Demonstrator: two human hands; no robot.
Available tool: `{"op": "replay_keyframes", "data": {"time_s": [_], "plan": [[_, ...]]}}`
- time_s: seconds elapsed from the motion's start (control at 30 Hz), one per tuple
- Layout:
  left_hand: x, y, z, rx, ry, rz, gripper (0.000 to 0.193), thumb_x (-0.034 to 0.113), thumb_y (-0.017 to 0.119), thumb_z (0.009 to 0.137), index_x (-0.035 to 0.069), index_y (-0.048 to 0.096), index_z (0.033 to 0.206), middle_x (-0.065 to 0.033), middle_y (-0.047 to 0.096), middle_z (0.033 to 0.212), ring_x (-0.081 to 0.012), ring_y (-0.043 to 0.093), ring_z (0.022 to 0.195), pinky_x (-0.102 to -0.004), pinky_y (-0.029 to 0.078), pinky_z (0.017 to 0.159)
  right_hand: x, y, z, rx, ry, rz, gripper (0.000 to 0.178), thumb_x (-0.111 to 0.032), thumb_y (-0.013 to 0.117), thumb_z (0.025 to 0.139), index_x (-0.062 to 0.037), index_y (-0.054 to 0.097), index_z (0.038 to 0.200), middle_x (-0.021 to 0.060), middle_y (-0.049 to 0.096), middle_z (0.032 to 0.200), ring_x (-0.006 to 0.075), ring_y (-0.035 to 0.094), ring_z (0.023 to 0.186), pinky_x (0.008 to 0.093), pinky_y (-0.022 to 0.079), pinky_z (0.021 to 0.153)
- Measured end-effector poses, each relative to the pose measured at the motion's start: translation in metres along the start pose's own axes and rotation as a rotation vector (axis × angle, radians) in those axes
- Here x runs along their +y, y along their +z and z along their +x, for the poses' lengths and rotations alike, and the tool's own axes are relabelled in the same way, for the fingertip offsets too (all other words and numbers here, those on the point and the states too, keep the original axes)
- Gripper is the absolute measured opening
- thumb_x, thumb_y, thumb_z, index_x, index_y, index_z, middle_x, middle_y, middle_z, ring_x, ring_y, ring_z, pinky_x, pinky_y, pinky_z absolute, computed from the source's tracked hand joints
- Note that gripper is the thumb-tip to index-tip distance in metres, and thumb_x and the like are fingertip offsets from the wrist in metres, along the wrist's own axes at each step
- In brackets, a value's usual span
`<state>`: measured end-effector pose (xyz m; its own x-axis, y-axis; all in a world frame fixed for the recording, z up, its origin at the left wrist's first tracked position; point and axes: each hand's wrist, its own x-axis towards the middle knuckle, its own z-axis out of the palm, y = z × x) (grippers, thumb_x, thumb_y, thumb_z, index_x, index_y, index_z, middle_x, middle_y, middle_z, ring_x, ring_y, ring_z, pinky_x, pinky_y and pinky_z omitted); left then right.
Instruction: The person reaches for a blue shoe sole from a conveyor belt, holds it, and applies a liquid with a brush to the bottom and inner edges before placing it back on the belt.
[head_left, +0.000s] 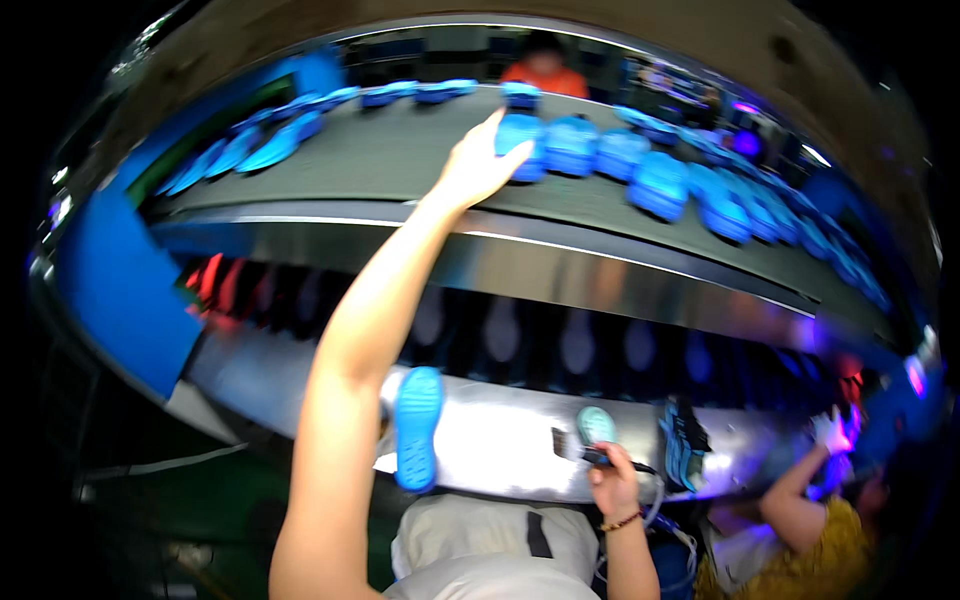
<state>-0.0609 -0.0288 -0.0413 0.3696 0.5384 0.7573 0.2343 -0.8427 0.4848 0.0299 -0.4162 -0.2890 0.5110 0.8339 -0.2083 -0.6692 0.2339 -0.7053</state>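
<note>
My left hand (478, 165) reaches far out over the grey conveyor belt (380, 160). Its thumb and fingers are spread at the near end of a blue shoe sole (519, 145), the thumb overlapping it. Down at the metal ledge (500, 430), my right hand (614, 485) is closed around a dark slim tool (597, 456); its exact kind is unclear. Just beyond that hand lies a mint-green sole-shaped piece (596, 424). Another blue sole (418, 430) rests on the ledge beside my left forearm, its patterned face showing. A dark shoe (683, 442) sits right of my right hand.
More blue soles (655, 185) line the belt to the right, others (270, 148) at the far left. A lower rack (540, 340) holds a row of dark shapes. One person in orange (545, 78) is across the belt; another in yellow (815, 540) works at right.
</note>
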Motion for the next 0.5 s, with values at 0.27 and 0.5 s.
{"op": "replay_keyframes", "data": {"time_s": [0.27, 0.5], "plan": [[0.015, -0.004, -0.033, -0.177, -0.077, -0.015, 0.033, 0.029, 0.065, 0.076, 0.0, 0.058, 0.09, -0.0117, 0.059, 0.083, -0.0193, 0.055, 0.078, -0.0313, 0.044, 0.072, -0.026, -0.029, -0.005, 0.042, 0.007, 0.002, 0.018, -0.017, 0.049, 0.088, -0.0042, 0.059, 0.096, 0.0051, 0.06, 0.088, 0.0108, 0.054, 0.067, 0.0215, 0.045, 0.062], [-0.012, -0.079, -0.126, 0.521, -0.432, -0.866, 0.038, 0.023, 0.047, 0.088, -0.001, 0.047, 0.118, -0.0115, 0.05, 0.117, -0.0201, 0.047, 0.109, -0.0328, 0.035, 0.094, -0.016, -0.02, 0.014, -0.02, 0.002, 0.077, 0.027, -0.02, 0.049, 0.089, -0.0016, 0.055, 0.108, 0.0061, 0.059, 0.098, 0.0128, 0.059, 0.083, 0.0238, 0.045, 0.074]]}}
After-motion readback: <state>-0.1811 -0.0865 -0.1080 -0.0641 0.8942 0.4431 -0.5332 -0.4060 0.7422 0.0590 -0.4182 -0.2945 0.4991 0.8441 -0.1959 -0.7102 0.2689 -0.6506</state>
